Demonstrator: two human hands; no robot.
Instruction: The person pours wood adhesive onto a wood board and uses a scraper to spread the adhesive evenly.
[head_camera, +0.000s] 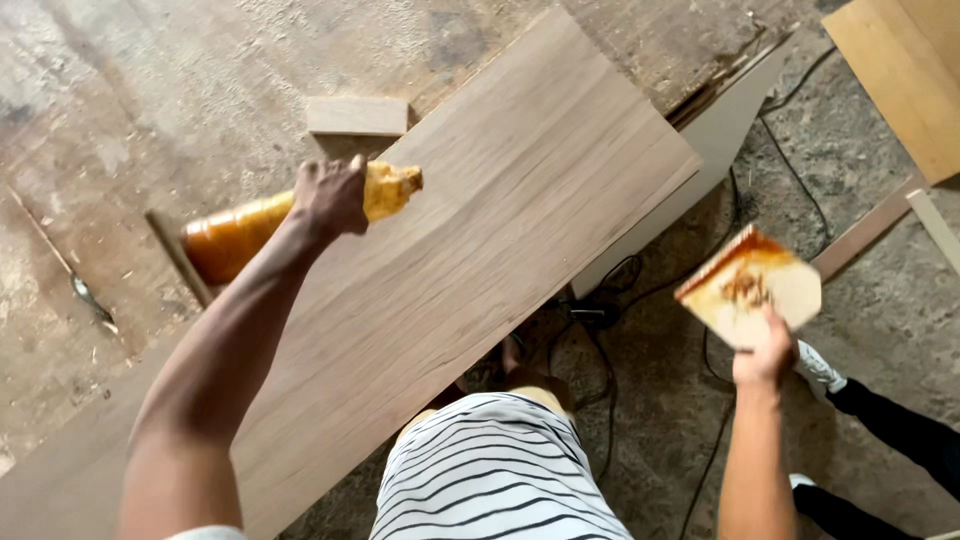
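Nearest, striped shorts (495, 470). The right hand (764, 352) pinches 1 glue-smeared scrap card (750, 287), held off the work. The left hand (332, 193), wrapped shut, tilts an amber glue bottle (245, 230), nozzle over the wood-grain panel (480, 240) lying flat; 1 small block (357, 115) lies beyond.

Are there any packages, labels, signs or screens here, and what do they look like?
No labels, signs or screens show.
Bottle: the only container, an amber plastic squeeze bottle with a crusted yellow tip, held tilted in the left hand over the long wooden board.
Scrap card: squarish, pale, smeared orange-brown, in the right hand.
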